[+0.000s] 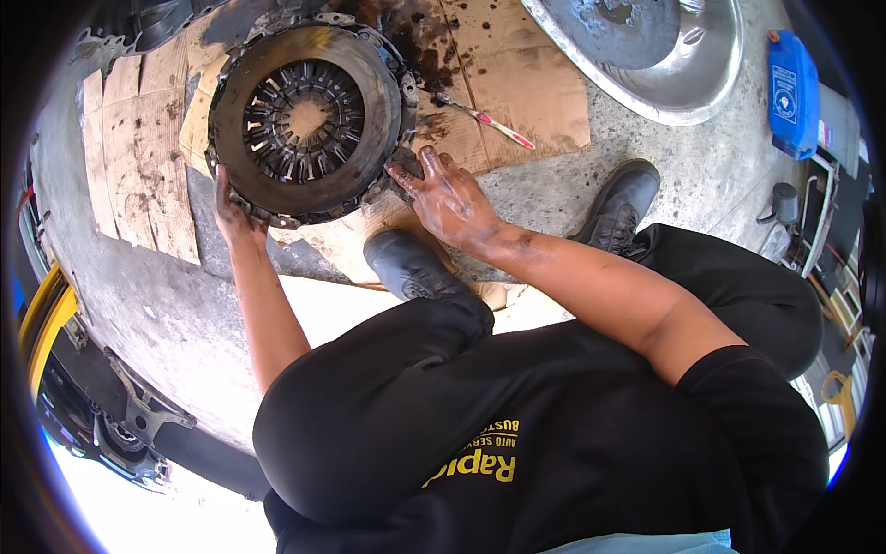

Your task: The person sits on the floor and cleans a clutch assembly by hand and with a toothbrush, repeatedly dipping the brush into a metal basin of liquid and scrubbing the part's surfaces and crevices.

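Observation:
A round, greasy clutch pressure plate (374, 111) is tipped up in front of me, with its ring of spring fingers facing me. My left hand (238, 217) grips its lower left rim, some fingers hidden behind it. At the lower right rim is my right hand (452, 201), stained with grease. A small dark thing between its fingers cannot be told apart from the plate's edge. To the right of the plate, a red and white toothbrush (503, 129) lies on oil-stained cardboard (544, 102).
A large metal basin (711, 55) stands at the far right, with a blue jug (794, 92) beyond it. More cardboard (138, 157) covers the concrete floor on the left. My boots (623, 203) are close behind the plate's near side. A yellow post (46, 323) rises at the left edge.

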`<state>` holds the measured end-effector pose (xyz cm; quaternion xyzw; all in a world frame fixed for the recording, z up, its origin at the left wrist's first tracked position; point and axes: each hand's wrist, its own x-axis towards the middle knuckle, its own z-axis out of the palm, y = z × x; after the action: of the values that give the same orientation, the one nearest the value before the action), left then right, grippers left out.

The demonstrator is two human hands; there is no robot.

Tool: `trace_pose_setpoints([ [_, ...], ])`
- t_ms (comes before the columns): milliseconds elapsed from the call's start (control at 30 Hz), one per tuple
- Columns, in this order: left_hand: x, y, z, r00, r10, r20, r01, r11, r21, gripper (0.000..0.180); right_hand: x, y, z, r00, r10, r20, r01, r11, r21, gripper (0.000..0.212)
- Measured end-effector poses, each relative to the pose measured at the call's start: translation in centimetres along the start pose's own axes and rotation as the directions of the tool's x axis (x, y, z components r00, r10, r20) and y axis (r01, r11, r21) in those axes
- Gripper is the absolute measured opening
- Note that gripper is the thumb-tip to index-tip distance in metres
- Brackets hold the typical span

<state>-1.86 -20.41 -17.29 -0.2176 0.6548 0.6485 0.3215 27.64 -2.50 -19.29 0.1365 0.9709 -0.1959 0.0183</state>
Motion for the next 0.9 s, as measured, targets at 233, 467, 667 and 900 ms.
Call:
trace_pose_setpoints([
  [233,1.2,-3.2,-1.3,0.998,-0.048,-0.037,0.043,0.993,-0.112,0.056,4.2,2.9,-6.8,0.942,0.05,0.332,-0.112,0.979,0.169,0.039],
  [467,1.7,-3.9,-0.7,0.993,0.016,-0.116,-0.036,0.985,-0.171,0.049,4.9,4.7,-1.7,0.985,0.165,-0.057,-0.161,0.984,0.073,0.045],
  [667,2.9,-5.1,-1.7,0.96,0.106,-0.259,-0.162,0.966,-0.202,0.046,5.2,6.7,-3.8,0.991,-0.041,0.131,0.065,0.981,-0.184,0.054],
  [900,3.9,-5.8,-1.8,0.918,0.302,-0.256,-0.305,0.952,0.03,0.045,7.5,5.6,-6.7,0.941,0.185,0.284,-0.258,0.934,0.247,0.045],
])
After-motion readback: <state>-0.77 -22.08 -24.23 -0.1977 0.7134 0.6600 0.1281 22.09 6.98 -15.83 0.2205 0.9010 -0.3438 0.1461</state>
